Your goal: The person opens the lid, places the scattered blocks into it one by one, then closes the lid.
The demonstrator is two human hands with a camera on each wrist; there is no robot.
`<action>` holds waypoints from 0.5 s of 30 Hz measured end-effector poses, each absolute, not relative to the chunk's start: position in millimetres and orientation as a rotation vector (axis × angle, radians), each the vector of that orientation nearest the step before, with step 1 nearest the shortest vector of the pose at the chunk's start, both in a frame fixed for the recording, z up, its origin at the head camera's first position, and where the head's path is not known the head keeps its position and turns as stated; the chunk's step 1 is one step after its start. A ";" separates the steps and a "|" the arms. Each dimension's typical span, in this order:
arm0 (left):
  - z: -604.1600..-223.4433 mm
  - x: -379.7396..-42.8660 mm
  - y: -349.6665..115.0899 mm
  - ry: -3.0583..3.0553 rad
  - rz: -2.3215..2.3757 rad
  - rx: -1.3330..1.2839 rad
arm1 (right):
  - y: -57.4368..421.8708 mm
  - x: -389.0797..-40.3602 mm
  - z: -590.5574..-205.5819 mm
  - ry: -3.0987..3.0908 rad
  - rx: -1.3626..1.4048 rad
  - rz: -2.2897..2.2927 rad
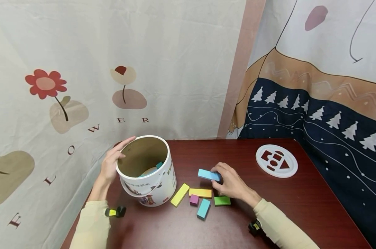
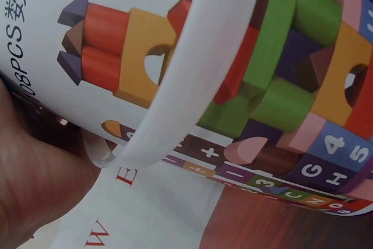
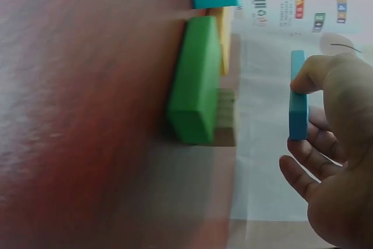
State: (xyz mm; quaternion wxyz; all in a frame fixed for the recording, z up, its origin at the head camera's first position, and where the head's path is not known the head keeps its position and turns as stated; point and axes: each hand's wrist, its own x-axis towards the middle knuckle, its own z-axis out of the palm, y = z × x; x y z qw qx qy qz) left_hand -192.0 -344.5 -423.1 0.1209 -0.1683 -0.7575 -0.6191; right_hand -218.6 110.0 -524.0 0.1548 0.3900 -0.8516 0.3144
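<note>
On the left of the table stands a white bucket (image 1: 168, 188) printed with block pictures, its mouth tilted toward the camera. My left hand (image 1: 108, 167) grips its rim from the left, fingers over the edge; the thumb is hidden in the head view. A few blocks (image 1: 159, 165) show inside. My right hand (image 1: 232, 182) pinches a flat blue block (image 1: 207, 174) between thumb and fingers, raised above the table in the right wrist view. Below it lie a green block (image 1: 222, 201), an orange-yellow block (image 1: 203, 193), a purple block (image 1: 194, 199), a turquoise block (image 1: 203, 209) and a yellow block (image 1: 180, 195).
A round white lid (image 1: 292, 168) with shaped cutouts lies at the back right of the brown table (image 1: 163, 231). The bucket's white handle (image 2: 192, 68) hangs down its front. Printed cloth (image 1: 181, 69) borders the table at the back and sides.
</note>
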 end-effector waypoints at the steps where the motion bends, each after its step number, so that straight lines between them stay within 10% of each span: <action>1: -423.1 -192.0 -344.5 -2.214 -1.807 -0.490 | 109.6 -218.9 -521.4 -2.430 1.116 0.925; 15: -422.4 -191.9 -345.0 -2.225 -1.798 -0.470 | 99.4 -226.8 -475.7 -2.344 1.108 1.080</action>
